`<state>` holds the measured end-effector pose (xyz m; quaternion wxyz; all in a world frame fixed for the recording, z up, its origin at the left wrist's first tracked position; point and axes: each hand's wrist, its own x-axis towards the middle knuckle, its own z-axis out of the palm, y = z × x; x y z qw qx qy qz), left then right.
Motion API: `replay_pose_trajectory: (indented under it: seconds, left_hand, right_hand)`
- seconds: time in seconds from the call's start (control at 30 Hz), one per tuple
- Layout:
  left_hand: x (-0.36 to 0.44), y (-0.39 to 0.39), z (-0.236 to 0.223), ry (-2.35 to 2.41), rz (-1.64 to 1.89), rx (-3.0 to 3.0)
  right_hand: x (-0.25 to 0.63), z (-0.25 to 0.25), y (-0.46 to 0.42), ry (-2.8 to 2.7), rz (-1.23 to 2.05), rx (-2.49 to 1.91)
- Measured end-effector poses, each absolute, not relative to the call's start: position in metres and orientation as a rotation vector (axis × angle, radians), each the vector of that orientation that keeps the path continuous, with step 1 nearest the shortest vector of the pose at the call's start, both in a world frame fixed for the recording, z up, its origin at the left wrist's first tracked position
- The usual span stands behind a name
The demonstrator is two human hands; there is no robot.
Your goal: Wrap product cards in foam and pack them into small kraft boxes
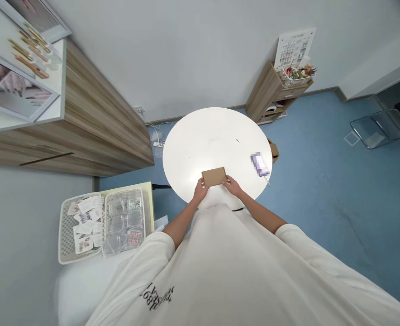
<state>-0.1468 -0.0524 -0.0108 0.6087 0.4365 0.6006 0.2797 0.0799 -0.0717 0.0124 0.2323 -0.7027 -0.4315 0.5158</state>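
Note:
A small brown cardboard box [214, 177] is held at the near edge of the round white table [213, 129]. My left hand [200, 188] grips its left end, and my right hand [233, 185] grips its right end. The box looks closed, with its broad face turned up towards me. Whether it rests on the table or is lifted slightly, I cannot tell. A phone [260, 164], blurred in the picture, lies at the table's right side with a white cable. A small dark thin item [238, 141] lies farther back.
Left stands a wood-grain cabinet [108, 108]. Two white baskets [64, 231] with cards and clear boxes are at lower left. Behind the table's right side is a small wooden cabinet [263, 93]; a cardboard box [273, 151] sits below the table edge. A chair [378, 129] stands far right.

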Motion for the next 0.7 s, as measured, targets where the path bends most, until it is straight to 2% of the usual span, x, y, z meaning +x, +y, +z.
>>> replay_pose_trajectory:
  seconds: [0.3, 0.7]
  left_hand:
    - [-0.105, -0.053, 0.010, 1.418, 0.642, 1.069]
    - [0.051, -0.035, 0.050, 1.373, 0.692, 1.206]
  right_hand:
    - [0.124, 0.024, -0.076, -1.159, 1.391, -1.856]
    - [0.278, 0.050, -0.061, -1.082, 1.259, -1.768]
